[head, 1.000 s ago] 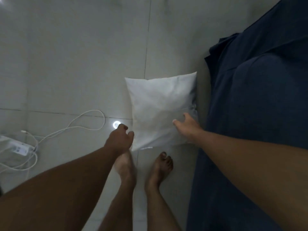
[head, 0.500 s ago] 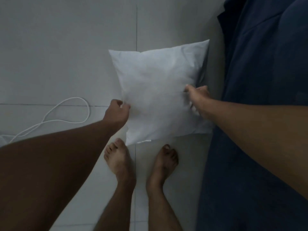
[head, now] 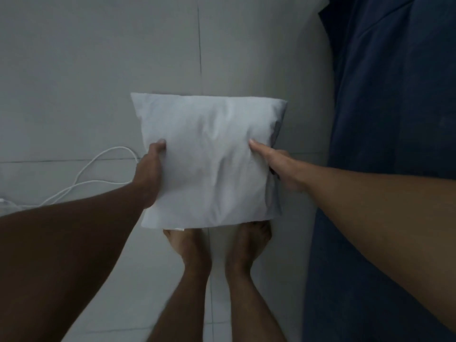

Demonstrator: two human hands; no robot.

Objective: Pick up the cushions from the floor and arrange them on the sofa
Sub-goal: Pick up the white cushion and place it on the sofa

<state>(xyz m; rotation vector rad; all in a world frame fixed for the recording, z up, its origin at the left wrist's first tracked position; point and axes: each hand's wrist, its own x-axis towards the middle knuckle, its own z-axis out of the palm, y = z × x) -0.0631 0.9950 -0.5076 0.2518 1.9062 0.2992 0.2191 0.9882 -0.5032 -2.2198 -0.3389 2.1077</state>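
Note:
A white square cushion [head: 209,159] hangs above the tiled floor, held between both hands. My left hand [head: 150,171] grips its left edge with the thumb on top. My right hand [head: 278,166] grips its right edge the same way. The fingers of both hands are hidden under the cushion. The dark blue sofa [head: 389,144] runs along the right side of the view, right of the cushion.
My bare feet [head: 217,245] stand on the pale tiled floor [head: 98,70] just below the cushion. A white cable [head: 81,174] loops on the floor at the left, leading to a white object at the left edge.
Both hands went from reaching to the cushion on the floor to gripping its sides. The cushion has since come up off the floor and sits level between them.

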